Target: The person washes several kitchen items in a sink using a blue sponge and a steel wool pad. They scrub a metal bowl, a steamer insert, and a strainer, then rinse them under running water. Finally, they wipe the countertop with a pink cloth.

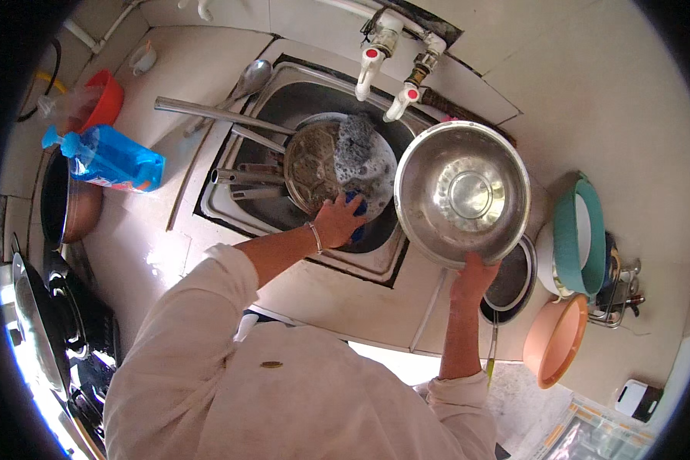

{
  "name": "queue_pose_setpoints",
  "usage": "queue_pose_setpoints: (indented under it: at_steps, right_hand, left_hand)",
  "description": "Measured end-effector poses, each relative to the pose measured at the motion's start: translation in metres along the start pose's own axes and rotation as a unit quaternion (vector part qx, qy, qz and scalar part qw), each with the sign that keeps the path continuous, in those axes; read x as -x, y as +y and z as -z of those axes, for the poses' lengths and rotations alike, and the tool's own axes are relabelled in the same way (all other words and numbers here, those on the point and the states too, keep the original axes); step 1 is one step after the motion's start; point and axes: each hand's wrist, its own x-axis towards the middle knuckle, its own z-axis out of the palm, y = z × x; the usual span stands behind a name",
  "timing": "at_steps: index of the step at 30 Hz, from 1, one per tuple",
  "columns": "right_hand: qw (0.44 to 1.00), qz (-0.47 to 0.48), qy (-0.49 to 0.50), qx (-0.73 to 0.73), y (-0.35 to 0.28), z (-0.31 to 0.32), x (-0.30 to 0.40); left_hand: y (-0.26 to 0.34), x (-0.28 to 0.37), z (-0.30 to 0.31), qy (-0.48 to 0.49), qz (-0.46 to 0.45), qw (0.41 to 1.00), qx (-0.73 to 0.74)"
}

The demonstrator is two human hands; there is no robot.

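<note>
My right hand [475, 279] grips the near rim of a shiny metal basin [463, 192], which is tilted at the right edge of the sink [379, 261]. My left hand [339, 221] is over a metal pan of soapy water [313, 164] in the sink, its fingers on a blue thing [357, 232] at the pan's near rim; whether they grip it cannot be told. A dark grey scourer [356, 141] covered in foam lies in the far part of the pan. Several metal handles [218, 115] stick out to the left.
Two white taps [370, 72] hang above the sink. At the left are a blue soap bottle [118, 158], a red bowl [106, 98], a brown pan [80, 210] and a black stove [86, 322]. A sieve [526, 287], a teal basin [564, 247] and an orange basin [532, 342] stand right.
</note>
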Motion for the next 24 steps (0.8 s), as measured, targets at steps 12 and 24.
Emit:
queue_pose_setpoints:
  at_steps: [12,24]
  right_hand:
    - [0.98,0.097,-0.031,0.173,0.014,0.001,0.008]
    - [0.983,0.071,0.005,0.17,0.017,-0.005,0.017]
  left_hand:
    - [-0.011,0.024,0.072,0.158,0.145,0.844,0.491]
    - [-0.035,-0.083,0.023,0.233,0.243,0.933,0.126]
